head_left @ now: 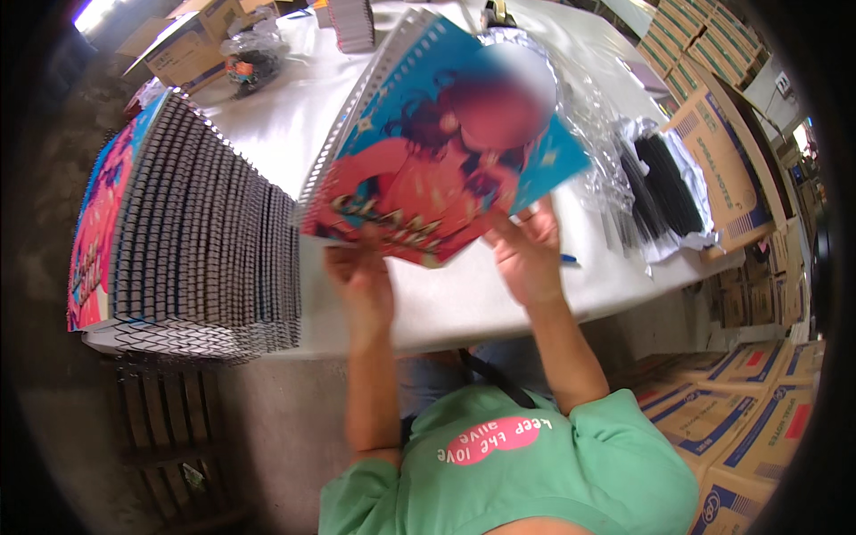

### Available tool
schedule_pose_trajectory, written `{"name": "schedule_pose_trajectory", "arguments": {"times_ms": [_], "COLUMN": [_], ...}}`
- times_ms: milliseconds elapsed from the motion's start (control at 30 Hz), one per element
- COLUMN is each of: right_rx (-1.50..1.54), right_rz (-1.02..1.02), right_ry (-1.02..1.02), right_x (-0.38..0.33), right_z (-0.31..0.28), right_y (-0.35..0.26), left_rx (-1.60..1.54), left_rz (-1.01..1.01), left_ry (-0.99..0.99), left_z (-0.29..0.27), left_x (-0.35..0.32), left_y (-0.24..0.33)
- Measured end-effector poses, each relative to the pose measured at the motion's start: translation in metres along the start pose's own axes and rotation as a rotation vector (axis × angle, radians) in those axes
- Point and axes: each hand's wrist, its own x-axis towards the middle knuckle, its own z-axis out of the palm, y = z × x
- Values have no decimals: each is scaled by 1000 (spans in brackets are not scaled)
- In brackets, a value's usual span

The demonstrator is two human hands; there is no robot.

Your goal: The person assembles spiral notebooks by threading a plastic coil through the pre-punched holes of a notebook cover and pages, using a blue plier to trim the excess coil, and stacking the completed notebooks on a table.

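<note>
Head view, looking down on a white counter [464,303]. A long row of spiral-bound notebooks [192,241] stands on edge at the left of the counter, black wire spines upward, running from near to far; the outermost cover, at the row's left, is pink and blue.

A single spiral notebook [437,143] is held up above the middle of the counter, tilted, its cover a bright blue field with a red and pink figure and yellow lettering. Its wire-bound edge lies along the upper left, so the long axis runs from near left to far right. The notebook lies just beyond the fingers, which meet it at its near, lower edge.

The left hand [361,276] grasps the near left corner, fingers clenched on the cover. The right hand [528,254] grips the near right edge, fingers spread up behind the cover; both hands are equally close to it.

Clear plastic wrap [584,116] lies crumpled behind the notebook. To its right, bundles of black wire bindings [664,183] rest on white paper.

Brown cartons with blue print stand at the far right [727,169], at the near right on the floor [758,419] with red patches, and at the far left [183,53]. A small dark stack [352,22] sits at the far edge.
</note>
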Motion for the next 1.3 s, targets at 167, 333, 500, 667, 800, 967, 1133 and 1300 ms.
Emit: {"name": "schedule_pose_trajectory", "arguments": {"times_ms": [167,333,500,667,800,967,1133,1300], "right_rx": [-763,-851,-1191,-1054,-1165,-590,-1594,-2542], "right_rz": [221,120,100,130,122,192,-392,-136], "right_ry": [-255,-133,-283,-93,-226,-264,366,298], "right_x": [-20,-51,-51,-63,-68,-36,83,117], "right_z": [-51,-61,-82,-87,-101,-124,-220,-276], "right_y": [-35,18,2,5,2,-87,-149,-100], "left_rx": [576,654,889,1302,1487,1582,1510,1472], "left_rz": [-166,-77,-37,128,889,578,629,618], "left_ry": [-346,-314,-203,-50,-248,-571,-690,-733], "left_z": [-76,-62,-75,-41,33,55,56,55], "left_x": [-18,-42,-62,-74,-80,-67,-67,-60], "left_y": [41,11,-8,1,17,-4,-7,-3]}}
